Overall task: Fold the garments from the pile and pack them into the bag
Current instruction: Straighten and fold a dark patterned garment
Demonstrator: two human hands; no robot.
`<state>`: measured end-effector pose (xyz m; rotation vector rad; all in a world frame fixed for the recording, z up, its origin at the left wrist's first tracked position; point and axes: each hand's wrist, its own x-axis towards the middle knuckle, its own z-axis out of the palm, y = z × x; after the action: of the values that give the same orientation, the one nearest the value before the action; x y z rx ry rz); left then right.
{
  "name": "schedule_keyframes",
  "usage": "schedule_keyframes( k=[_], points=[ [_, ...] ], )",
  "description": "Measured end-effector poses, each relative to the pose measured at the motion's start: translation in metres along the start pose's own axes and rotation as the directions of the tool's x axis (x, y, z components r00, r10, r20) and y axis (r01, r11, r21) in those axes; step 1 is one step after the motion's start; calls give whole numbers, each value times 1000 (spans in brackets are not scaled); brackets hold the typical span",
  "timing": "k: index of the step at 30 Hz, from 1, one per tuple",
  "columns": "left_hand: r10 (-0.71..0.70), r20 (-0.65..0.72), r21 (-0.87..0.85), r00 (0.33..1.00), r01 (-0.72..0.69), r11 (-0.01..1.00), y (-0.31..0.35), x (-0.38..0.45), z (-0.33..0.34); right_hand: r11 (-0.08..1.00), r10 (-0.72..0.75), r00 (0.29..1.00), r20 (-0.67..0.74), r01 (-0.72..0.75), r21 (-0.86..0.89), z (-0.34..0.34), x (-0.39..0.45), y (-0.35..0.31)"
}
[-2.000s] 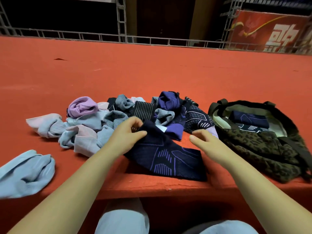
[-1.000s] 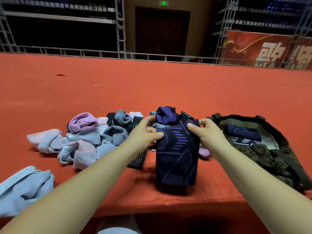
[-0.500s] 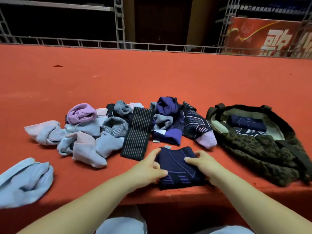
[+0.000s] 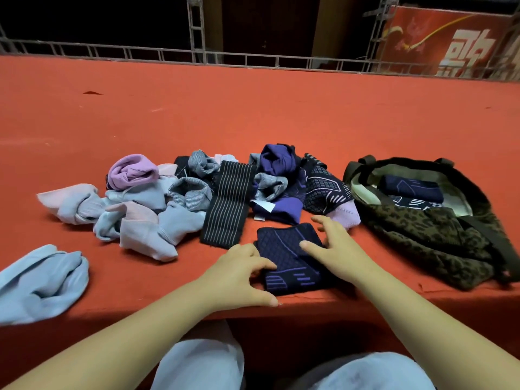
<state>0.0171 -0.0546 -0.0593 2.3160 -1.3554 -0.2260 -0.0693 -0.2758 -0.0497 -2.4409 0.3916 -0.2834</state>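
One red carpeted platform (image 4: 253, 114) carries everything. One leopard-print bag (image 4: 439, 240) sits open at the right, two folded dark garments (image 4: 410, 187) inside it. One pile of crumpled garments (image 4: 197, 192) spreads across the middle, and one pale blue garment (image 4: 39, 282) lies apart at the left. One folded navy garment (image 4: 287, 257) lies at the near edge between two hands: the left hand (image 4: 239, 277) touches its left side, fingers loosely bent; the right hand (image 4: 334, 246) rests on it, fingers spread.

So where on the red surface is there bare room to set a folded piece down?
Bare carpet runs wide behind the pile and bag, up to the railing. A smaller patch lies between the light blue garment and left hand. Crowded: the strip from pile to bag, around the folded navy piece.
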Motion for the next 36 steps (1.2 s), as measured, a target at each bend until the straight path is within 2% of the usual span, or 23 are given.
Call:
schedule_keyframes(
  k=[3,7,11,14,16,19,22,25,28,31,33,36],
  points=[
    [76,-74,13,994,-75,997,-9,-7,12,968,-251,967,40,251,5,-11,-23,7],
    [54,-156,-86,986,-68,994,-10,-2,17,963,-226,944,242,254,-91,-10,-34,19],
    [25,-222,-180,975,-67,981,-5,5,18,972,-206,964,167,221,-76,-7,-37,31],
    [-9,-215,-214,977,-38,976,0,2,16,952,-286,955,78,292,-85,-8,-37,30],
    [1,-245,-209,970,-54,976,0,-3,15,952,-305,951,49,306,-18,-9,-39,22],
    [-77,-234,-276,969,9,961,1,-9,12,960,-234,971,44,223,172,-9,-41,15],
    [-143,-307,-337,941,33,941,4,-9,8,912,-179,984,3,165,377,-4,-42,8],
    [-229,-360,-386,904,79,919,6,0,5,887,-37,997,-68,64,458,3,-36,4],
    [-342,-309,-435,887,188,881,0,12,4,874,111,989,-94,-52,483,7,-27,0],
    [-393,-258,-413,882,267,870,-11,20,3,911,210,975,-70,-170,376,9,-17,1],
    [-406,-195,-288,893,344,894,-15,24,1,957,249,969,3,-246,153,10,-10,6],
    [-453,-32,-147,891,444,884,-16,29,-5,951,291,950,115,-274,-146,8,-4,10]
  ],
)
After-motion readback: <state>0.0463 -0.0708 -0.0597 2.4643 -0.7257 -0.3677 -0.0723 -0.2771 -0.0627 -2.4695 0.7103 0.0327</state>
